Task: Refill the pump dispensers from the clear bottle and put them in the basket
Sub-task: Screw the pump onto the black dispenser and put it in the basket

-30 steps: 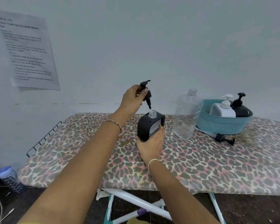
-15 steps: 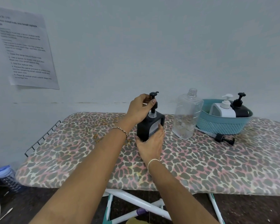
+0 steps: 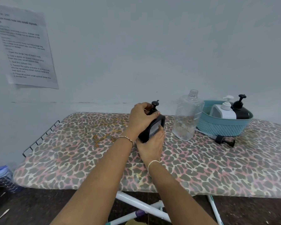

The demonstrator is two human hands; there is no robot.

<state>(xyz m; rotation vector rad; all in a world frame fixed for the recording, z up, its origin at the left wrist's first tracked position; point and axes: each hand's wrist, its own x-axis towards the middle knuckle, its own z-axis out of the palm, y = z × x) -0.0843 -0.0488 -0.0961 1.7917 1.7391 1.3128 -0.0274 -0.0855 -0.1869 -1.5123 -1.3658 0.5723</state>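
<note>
Pump (image 3: 154,106) now seated in black dispenser (image 3: 154,127), left hand (image 3: 142,118) lower

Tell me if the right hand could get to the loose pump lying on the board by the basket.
Probably yes, once freed. The right hand now grips the black dispenser. The loose pump lies in the open before the basket, with bare board between; only the clear bottle stands nearby.

2 bare forearms are visible, without sleeves. The left hand (image 3: 140,118) carries a thin gold-toned chain bracelet (image 3: 126,139) at the wrist and a ring on 1 finger. The right hand (image 3: 150,147) carries a pale, plain band (image 3: 152,164) around the wrist. Fingernail detail cannot be resolved.
</note>
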